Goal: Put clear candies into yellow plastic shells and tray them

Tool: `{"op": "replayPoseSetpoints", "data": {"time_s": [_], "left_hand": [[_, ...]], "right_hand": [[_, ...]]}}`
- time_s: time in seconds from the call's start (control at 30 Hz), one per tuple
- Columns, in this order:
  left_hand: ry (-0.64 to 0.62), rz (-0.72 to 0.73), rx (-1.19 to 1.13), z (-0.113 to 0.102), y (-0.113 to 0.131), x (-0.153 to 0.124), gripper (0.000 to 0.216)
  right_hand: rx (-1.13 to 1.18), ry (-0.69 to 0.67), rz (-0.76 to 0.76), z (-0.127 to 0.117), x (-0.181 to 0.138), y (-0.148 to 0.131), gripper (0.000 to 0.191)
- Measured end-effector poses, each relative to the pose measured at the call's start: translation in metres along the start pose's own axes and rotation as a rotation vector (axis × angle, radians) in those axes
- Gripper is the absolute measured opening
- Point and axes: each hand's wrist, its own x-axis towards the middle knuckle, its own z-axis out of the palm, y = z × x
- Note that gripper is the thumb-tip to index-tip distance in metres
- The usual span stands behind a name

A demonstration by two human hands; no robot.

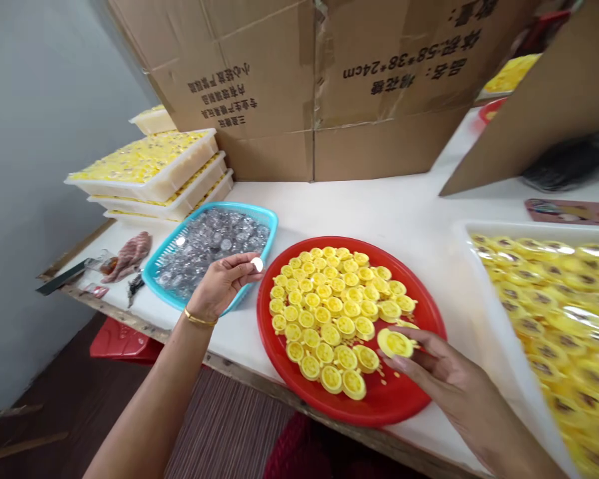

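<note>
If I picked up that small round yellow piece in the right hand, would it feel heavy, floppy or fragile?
The small round yellow piece is probably light, since the right hand holds it in just a fingertip pinch. It looks stiff: no bend shows. It may be crumbly, judging by yellow crumbs on the round red plastic tray.

We pinch a small, round, whitish, shiny disc between thumb and fingers of our left hand. In our right hand we hold an oval yellow piece by its edges, slightly tilted, its rimmed, patterned face showing, well apart from the disc.
</note>
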Motion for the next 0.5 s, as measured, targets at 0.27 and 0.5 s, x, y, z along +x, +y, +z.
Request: {"op": "replayPoseSetpoints", "data": {"time_s": [0.27,0.5], "left_hand": [[-0.282,-0.139,-0.039,0.104,-0.037,-0.039,0.018],[-0.465,0.208,0.322,0.146,-0.059,-0.056,0.040]], "right_hand": [[0.292,-0.103,-0.038,-0.001,-0.002,-0.002,0.042],[0.317,-0.046,-0.091,-0.008,-0.005,-0.003,0.036]]}}
